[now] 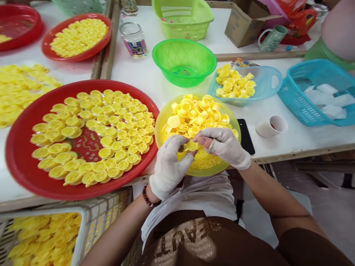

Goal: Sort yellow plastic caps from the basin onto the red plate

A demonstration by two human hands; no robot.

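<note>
My left hand (173, 162), in a white glove with bare fingertips, pinches a small yellow plastic cup (191, 146) at its edge. From the other side my right hand (222, 144), gloved the same way, is closed with thumb and forefinger together at the cup; any small piece between them is too small to make out. Both hands are over a yellow bowl (159, 127) heaped with yellow plastic caps (194, 114) and, at its near side, small yellow pellets (205, 160). To the left, a large red tray (20, 147) carries rings of yellow cups filled with little pieces.
Behind the bowl stand a green bowl (184, 46), a glass jar (133, 38) and a blue basket (266, 83) with yellow parts. A paper cup (277, 125) lies tipped at right near a black phone (246, 136). A white crate (85, 221) of yellow parts is below left.
</note>
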